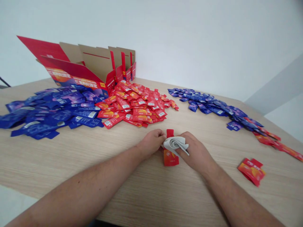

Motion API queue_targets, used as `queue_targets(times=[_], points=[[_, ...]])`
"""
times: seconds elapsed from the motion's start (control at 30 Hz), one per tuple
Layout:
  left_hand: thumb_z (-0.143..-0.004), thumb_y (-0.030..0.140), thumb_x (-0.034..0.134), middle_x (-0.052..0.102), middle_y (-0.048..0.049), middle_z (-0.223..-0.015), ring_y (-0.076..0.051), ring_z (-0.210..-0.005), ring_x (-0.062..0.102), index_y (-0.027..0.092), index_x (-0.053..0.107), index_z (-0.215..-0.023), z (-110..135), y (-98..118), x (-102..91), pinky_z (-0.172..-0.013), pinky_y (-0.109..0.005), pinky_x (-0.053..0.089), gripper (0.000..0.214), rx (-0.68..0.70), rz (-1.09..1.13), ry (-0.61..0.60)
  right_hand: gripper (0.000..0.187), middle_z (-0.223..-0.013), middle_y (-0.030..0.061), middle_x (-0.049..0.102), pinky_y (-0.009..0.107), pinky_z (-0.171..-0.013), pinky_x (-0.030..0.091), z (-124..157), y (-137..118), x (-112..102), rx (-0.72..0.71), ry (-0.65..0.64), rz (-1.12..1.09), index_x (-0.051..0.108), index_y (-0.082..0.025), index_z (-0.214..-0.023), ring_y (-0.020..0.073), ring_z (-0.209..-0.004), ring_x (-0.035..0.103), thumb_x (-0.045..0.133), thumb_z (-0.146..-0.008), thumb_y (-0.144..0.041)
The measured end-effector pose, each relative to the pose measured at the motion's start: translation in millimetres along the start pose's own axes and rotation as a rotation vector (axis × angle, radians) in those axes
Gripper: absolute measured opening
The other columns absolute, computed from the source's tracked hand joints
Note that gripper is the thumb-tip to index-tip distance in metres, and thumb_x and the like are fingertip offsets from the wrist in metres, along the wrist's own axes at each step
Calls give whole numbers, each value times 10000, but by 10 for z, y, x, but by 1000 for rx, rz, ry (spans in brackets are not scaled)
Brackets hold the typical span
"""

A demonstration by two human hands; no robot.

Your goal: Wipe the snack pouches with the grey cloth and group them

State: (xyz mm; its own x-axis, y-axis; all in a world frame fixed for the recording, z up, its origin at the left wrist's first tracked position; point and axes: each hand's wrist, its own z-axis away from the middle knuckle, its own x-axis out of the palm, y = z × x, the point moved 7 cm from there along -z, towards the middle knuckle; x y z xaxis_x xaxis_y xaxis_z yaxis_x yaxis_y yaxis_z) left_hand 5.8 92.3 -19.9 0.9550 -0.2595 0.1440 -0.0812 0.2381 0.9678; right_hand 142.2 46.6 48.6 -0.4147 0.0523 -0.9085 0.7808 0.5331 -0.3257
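Note:
A red sachet point(169, 158) lies on the wooden table point(132, 176) right in front of me. My right hand point(196, 150) is closed on a folded white cloth point(175, 143) that rests across the sachet's middle. My left hand point(152, 142) is curled shut at the sachet's left edge, fingertips touching it beside the cloth. The sachet's top tab pokes out above the cloth.
A heap of blue sachets point(47, 110) and a heap of red sachets point(134, 105) lie at the back left, in front of an open red cardboard box point(94, 67). A blue row point(208, 104) with red ones runs along the right. A small red stack point(251, 171) sits near right.

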Motion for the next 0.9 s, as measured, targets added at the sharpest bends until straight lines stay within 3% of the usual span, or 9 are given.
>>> queue_targets(times=[0.07,0.2,0.3,0.47,0.57,0.7,0.83,0.9], points=[[-805,192,560,537,51,-588,-102,-520,484,198,504,-733,11,8,-9,-510,-216,380,92,-3,-5,9,119,-995,76,640,341,-815,499,-1,14,-9,21,11,3,626,-205,-1013,219,-937,616,594,-899,-206],[-764,228,612,507,58,-589,-89,-530,439,191,513,-725,37,47,-2,-528,-217,356,113,44,-42,-10,143,-1028,68,645,333,-814,507,-9,-46,79,-38,-118,-37,640,-222,-1012,212,-938,622,642,-871,-200],[-732,232,620,529,48,-620,-94,-566,478,190,507,-722,39,29,-19,-563,-222,381,120,39,-6,-2,157,-1043,83,648,358,-863,505,-15,13,23,25,-28,-22,640,-212,-1047,225,-983,622,626,-892,-199],[-704,305,656,546,40,-621,-103,-560,466,188,537,-738,29,0,-11,-545,-237,361,170,47,-40,-55,176,-1040,58,642,324,-811,507,-1,-51,69,-64,-98,-52,645,-229,-1010,205,-945,620,689,-845,-192],[-683,298,663,547,40,-614,-100,-565,463,186,529,-717,27,-4,-36,-553,-237,352,179,46,-46,-29,160,-1035,70,638,342,-853,507,-13,14,-6,25,5,-7,637,-218,-1019,217,-981,620,652,-864,-184],[-684,316,672,531,51,-591,-95,-541,440,190,519,-714,35,-4,-19,-536,-234,331,200,39,-35,-44,161,-1042,68,639,341,-836,509,-23,0,39,-9,-60,-25,643,-216,-1006,216,-966,620,669,-849,-188],[-672,287,661,545,44,-598,-90,-554,452,183,519,-691,39,17,-42,-549,-228,339,177,60,-47,-1,138,-1030,84,639,365,-864,504,-27,67,-2,68,6,-7,642,-193,-1010,226,-980,616,641,-872,-186],[-671,299,667,531,49,-586,-90,-544,444,186,515,-688,45,24,-38,-541,-227,333,190,55,-47,-2,140,-1021,78,638,355,-853,506,-24,42,10,42,-14,-22,642,-199,-999,220,-966,617,655,-860,-180]])
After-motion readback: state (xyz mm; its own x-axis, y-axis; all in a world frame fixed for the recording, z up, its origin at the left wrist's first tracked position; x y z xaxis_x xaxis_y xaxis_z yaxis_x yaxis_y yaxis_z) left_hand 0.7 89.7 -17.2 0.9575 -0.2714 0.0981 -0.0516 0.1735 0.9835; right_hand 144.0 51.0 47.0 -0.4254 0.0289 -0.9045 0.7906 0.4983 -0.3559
